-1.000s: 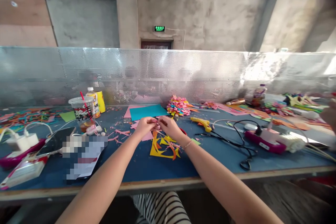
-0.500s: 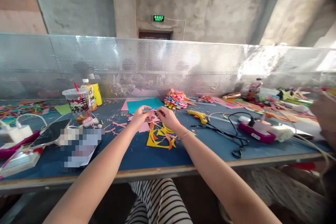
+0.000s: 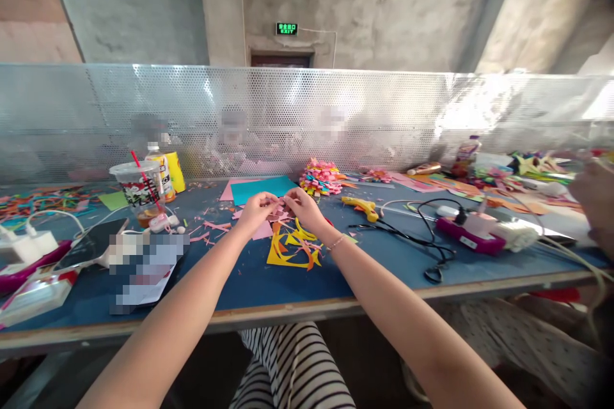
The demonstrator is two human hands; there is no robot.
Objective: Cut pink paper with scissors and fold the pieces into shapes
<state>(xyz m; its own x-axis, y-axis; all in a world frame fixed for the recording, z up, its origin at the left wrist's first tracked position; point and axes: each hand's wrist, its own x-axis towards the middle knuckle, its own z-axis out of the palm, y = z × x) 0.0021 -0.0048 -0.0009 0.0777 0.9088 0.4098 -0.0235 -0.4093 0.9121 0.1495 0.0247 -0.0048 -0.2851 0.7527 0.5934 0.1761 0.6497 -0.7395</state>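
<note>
Both of my hands meet over the middle of the blue table, fingers pinched on a small pink piece of paper. My left hand grips it from the left, and my right hand from the right; the fingers partly hide it. Just below them lie yellow paper offcuts with curved cut-outs, mixed with orange and pink scraps. A teal sheet rests behind my hands, over a pink sheet. Beyond my right hand stands a ball of folded pink, yellow and blue paper.
A yellow glue gun and black cable lie right, near a purple power strip. On the left are a plastic cup with red straw, a bottle and phones. A perforated metal screen runs behind. Another person's hand is far right.
My fingertips have shifted slightly on the pink paper, and the right fingers now look less curled. The view has tilted a little. The other person's hand at the right has moved slightly.
</note>
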